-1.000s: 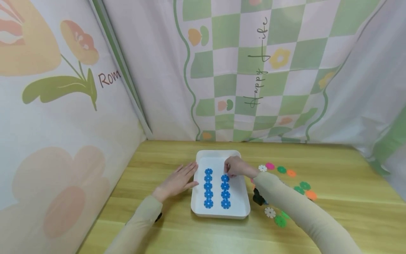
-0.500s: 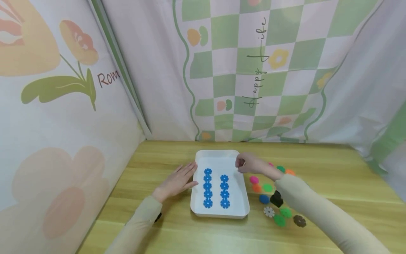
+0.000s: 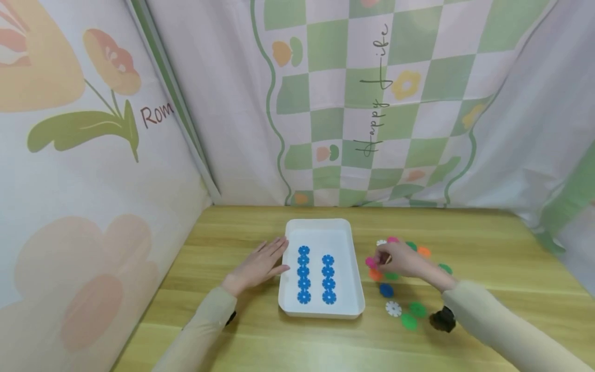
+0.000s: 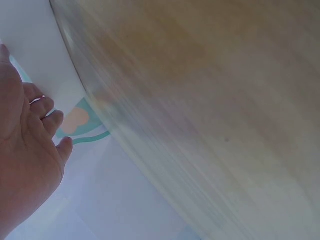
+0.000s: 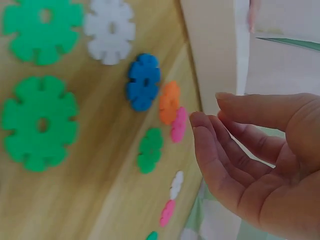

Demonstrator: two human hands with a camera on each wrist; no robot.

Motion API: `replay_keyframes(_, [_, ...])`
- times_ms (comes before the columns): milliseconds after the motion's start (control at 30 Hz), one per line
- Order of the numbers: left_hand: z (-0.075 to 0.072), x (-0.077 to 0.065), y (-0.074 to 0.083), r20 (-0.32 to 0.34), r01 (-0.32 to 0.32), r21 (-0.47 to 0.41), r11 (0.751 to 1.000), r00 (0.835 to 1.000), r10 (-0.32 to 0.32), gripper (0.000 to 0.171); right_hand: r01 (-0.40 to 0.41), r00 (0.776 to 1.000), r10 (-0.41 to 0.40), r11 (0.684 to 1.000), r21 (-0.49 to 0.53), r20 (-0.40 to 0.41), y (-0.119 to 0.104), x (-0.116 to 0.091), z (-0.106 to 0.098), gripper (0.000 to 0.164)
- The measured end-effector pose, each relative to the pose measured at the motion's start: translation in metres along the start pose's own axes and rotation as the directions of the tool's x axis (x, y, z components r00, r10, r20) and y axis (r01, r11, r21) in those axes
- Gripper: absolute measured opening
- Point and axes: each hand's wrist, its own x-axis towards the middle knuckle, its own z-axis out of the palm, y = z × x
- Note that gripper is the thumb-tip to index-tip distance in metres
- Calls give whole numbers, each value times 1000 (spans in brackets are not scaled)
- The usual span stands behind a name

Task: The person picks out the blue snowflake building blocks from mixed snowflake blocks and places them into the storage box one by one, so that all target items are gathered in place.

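A white tray (image 3: 316,233) lies on the table, holding a left column of blue snowflake discs (image 3: 303,272) and a shorter right column of blue snowflake discs (image 3: 328,283). My left hand (image 3: 257,266) rests at the tray's left edge with fingers straight. To the right of the tray, my right hand (image 3: 403,258) hovers over loose discs. In the right wrist view its thumb and fingers are bent, with a gap and nothing between them. Nearest to it are a pink disc (image 5: 179,124), an orange disc (image 5: 169,102) and a green disc (image 5: 150,150).
More loose discs lie right of the tray: a blue disc (image 3: 386,290), a white disc (image 3: 393,309), a green disc (image 3: 409,321) and others farther back. A black wrist camera (image 3: 443,319) hangs under the right sleeve. Printed curtains stand behind and left of the wooden table (image 3: 246,336).
My right hand has left the top of the right blue column and moved rightward out of the tray, over the loose discs. The left hand has stayed at the tray's edge.
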Motion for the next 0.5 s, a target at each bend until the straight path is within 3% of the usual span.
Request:
replay_keyframes(167, [0, 1, 0, 5, 6, 6, 1000, 1000, -6, 74, -74, 997, 73, 997, 6, 21, 10, -16, 7, 6])
replay_keyframes(500, [-2, 0, 2, 17, 15, 4, 1000, 1000, -15, 74, -139, 990, 138, 990, 33, 38, 17, -32, 16, 12])
